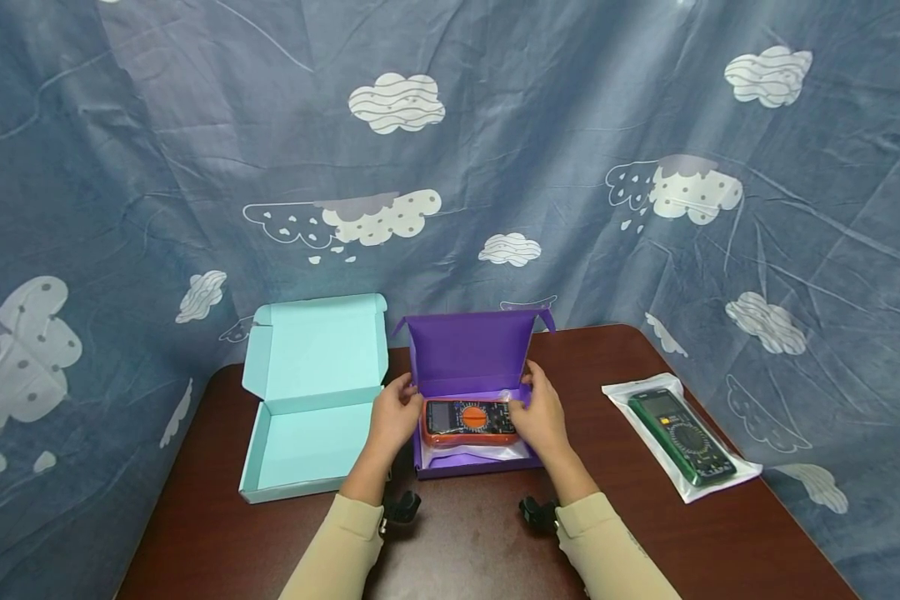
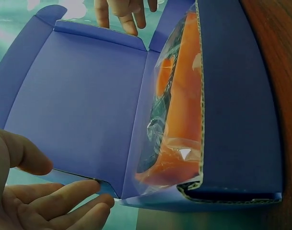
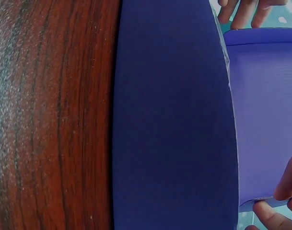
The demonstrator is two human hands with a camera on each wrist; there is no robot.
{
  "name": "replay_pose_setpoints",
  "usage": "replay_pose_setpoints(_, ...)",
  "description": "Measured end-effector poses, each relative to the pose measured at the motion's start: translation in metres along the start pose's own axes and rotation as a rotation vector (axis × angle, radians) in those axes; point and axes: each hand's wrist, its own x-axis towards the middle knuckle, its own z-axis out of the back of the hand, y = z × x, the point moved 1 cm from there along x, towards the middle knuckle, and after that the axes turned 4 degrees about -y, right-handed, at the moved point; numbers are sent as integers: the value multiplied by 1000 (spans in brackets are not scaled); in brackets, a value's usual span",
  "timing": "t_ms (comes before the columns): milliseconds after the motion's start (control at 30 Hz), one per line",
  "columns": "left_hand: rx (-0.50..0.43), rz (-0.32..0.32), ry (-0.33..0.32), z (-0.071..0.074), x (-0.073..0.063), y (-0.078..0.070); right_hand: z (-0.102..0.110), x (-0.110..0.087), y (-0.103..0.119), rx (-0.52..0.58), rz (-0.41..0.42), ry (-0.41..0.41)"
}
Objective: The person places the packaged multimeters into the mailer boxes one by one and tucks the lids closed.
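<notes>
A purple cardboard box (image 1: pixel 470 354) stands with its lid raised at the back. Inside lies an orange multimeter (image 1: pixel 442 438) with a black face and an orange dial, wrapped in clear plastic. My left hand (image 1: pixel 394 414) is at the box's left side; its thumb (image 2: pixel 38 162) lies inside the lid's side flap and its fingers outside, pinching the flap. At the opposite side, my right hand (image 1: pixel 542 419) pinches the right flap between thumb (image 3: pixel 286 184) and fingers. The box's front wall (image 3: pixel 174 120) hides the multimeter in the right wrist view.
To the left, a light turquoise box (image 1: pixel 315 446) lies with its lid folded back. A green multimeter (image 1: pixel 682 435) in a white-edged plastic bag lies at the right. All rest on a dark brown table (image 1: pixel 465 542), with a blue cloud-patterned cloth (image 1: pixel 495 167) hanging behind.
</notes>
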Motion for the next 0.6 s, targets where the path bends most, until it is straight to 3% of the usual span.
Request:
replay_pose_setpoints(267,-14,8,6,1,-1,0,3,-1,-2,8,22,-26)
replay_pose_setpoints(600,30,-2,18,1,-2,5,6,-7,-9,56,-46,-43)
